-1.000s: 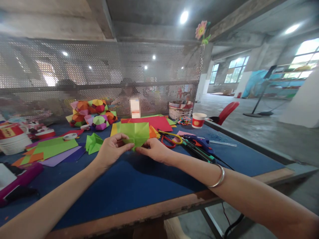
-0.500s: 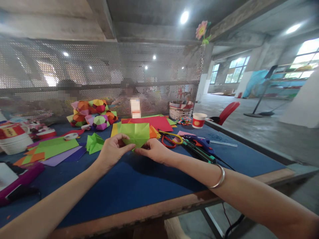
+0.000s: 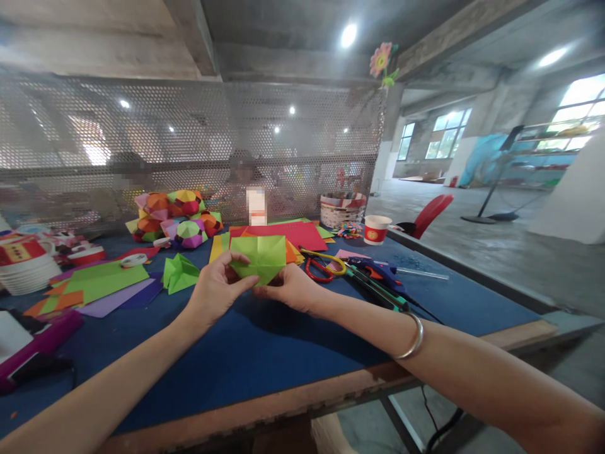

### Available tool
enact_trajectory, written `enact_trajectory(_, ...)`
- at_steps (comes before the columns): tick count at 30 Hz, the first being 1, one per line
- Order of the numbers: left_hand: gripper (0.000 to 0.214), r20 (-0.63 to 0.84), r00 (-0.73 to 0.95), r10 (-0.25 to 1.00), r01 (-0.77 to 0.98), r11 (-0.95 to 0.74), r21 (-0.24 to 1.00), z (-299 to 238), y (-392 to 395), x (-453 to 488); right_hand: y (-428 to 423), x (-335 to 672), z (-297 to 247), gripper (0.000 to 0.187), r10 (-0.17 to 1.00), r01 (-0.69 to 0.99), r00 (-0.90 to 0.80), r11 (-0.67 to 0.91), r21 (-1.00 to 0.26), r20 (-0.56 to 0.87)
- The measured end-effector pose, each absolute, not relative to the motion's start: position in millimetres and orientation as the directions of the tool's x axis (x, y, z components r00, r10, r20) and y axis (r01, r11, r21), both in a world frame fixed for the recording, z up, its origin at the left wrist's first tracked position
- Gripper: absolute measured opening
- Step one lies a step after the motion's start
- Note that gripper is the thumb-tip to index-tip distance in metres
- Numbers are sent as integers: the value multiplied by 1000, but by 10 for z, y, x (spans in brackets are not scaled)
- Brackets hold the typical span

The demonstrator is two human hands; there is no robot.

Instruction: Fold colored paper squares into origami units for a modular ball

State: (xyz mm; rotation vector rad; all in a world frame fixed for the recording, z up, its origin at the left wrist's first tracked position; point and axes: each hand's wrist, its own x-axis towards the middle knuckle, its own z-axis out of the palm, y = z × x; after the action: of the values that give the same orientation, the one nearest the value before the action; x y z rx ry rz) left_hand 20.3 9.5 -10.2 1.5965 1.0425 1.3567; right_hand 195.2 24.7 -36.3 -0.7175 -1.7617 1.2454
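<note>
Between my hands, above the blue table, is a creased sheet of light green paper with its lower corners folded in. My left hand pinches its left side, thumb in front and fingers behind. At the lower right edge my right hand grips it; some of those fingers are hidden behind the paper. A folded green paper piece rests on the table to the left of my left hand. Behind the sheet lies a stack of coloured paper with red sheets on top.
Scissors, a green cutter and a blue glue gun lie to the right. A paper cup and a woven basket stand behind. Folded paper balls, loose green paper and stacked cups occupy the left.
The green paper has tilted slightly, and its lower part now shows a more pointed, folded-in outline. Both hands keep hold of it in nearly the same place.
</note>
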Motion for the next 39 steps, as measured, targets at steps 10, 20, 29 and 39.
enact_trajectory(10,91,281,180,943,-94,-268,959,32,34,134,208,2006,-296,38,863,-2,-454,249,-969,222)
enact_trajectory(20,65,196,141,970,-3,-197,980,31,68,141,227,1982,-331,53,864,2,-451,253,-967,225)
enact_trajectory(29,55,180,108,978,55,-186,981,43,63,136,231,1998,-340,48,858,79,-451,312,-947,245)
enact_trajectory(39,52,155,116,981,39,-161,986,56,93,62,183,1986,-259,36,873,89,-452,248,-965,183)
